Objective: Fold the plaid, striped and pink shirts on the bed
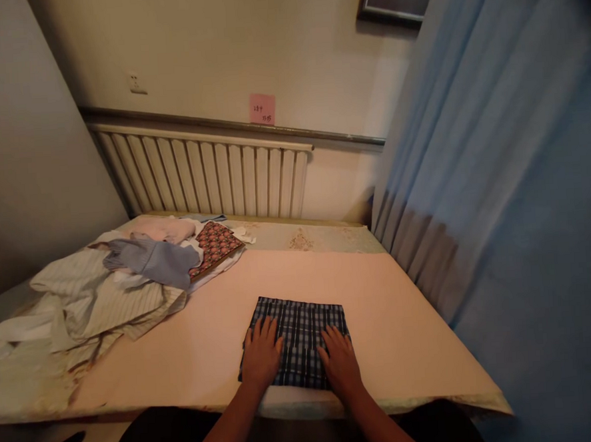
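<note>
A dark blue plaid cloth (300, 341), folded into a flat rectangle, lies near the front edge of the bed-like surface. On its left side rests my left hand (262, 353), palm down with the fingers stretched out and the thumb pointing inward. My right hand (340, 358) lies flat on the right side of the same cloth, fingers spread forward. Neither hand grips the fabric; both only touch it from above. Between them the checked pattern shows. What kind of garment or cloth it is cannot be made out.
A pale pink sheet (401, 308) covers the surface. At the left is a heap with a striped cloth (105, 306), a grey-blue garment (152, 260) and a red patterned piece (214, 246). A radiator (207, 176) stands behind; a blue curtain (470, 137) hangs along the right.
</note>
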Action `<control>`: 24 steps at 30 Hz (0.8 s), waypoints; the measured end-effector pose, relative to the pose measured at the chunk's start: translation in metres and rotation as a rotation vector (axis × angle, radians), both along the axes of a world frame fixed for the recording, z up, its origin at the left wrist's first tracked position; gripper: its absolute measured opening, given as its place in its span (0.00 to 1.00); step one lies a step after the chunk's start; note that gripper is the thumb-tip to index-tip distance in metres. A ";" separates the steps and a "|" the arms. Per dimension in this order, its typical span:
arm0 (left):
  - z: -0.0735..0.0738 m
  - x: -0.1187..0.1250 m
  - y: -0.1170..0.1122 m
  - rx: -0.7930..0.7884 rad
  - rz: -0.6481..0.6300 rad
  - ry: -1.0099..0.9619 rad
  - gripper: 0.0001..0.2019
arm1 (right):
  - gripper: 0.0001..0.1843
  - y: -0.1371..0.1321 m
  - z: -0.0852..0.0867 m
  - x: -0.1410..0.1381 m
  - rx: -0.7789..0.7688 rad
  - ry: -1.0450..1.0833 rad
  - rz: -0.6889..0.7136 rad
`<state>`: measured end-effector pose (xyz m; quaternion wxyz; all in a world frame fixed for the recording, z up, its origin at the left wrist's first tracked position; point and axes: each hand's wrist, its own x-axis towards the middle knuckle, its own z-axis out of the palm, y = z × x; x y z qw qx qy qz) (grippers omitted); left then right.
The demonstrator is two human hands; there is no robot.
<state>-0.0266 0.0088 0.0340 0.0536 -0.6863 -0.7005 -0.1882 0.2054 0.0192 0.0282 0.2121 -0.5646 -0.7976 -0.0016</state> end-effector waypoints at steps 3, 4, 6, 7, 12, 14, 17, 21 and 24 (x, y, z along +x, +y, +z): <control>0.000 -0.003 -0.004 0.004 0.046 -0.007 0.24 | 0.21 -0.001 -0.008 0.010 0.054 0.049 -0.043; -0.001 -0.004 -0.005 0.006 0.065 -0.007 0.24 | 0.20 -0.001 -0.010 0.013 0.079 0.072 -0.063; -0.002 -0.006 -0.008 0.020 0.103 0.003 0.24 | 0.18 -0.001 -0.013 0.018 0.128 0.137 -0.112; -0.002 -0.007 -0.009 0.027 0.117 0.011 0.23 | 0.17 -0.001 -0.014 0.021 0.149 0.177 -0.134; -0.008 -0.013 -0.014 0.055 0.128 0.040 0.24 | 0.13 0.007 -0.005 0.031 0.093 0.401 -0.239; -0.010 -0.016 -0.015 0.062 0.119 0.031 0.24 | 0.12 0.014 0.002 0.035 -0.063 0.460 -0.317; -0.013 -0.020 -0.015 0.055 0.107 0.001 0.23 | 0.11 0.023 0.011 0.042 -0.218 0.494 -0.394; -0.018 -0.025 -0.014 0.057 0.091 -0.033 0.23 | 0.07 0.032 0.018 0.047 -0.337 0.530 -0.434; -0.022 -0.029 -0.015 0.057 0.078 -0.056 0.23 | 0.09 0.034 0.021 0.047 -0.470 0.580 -0.446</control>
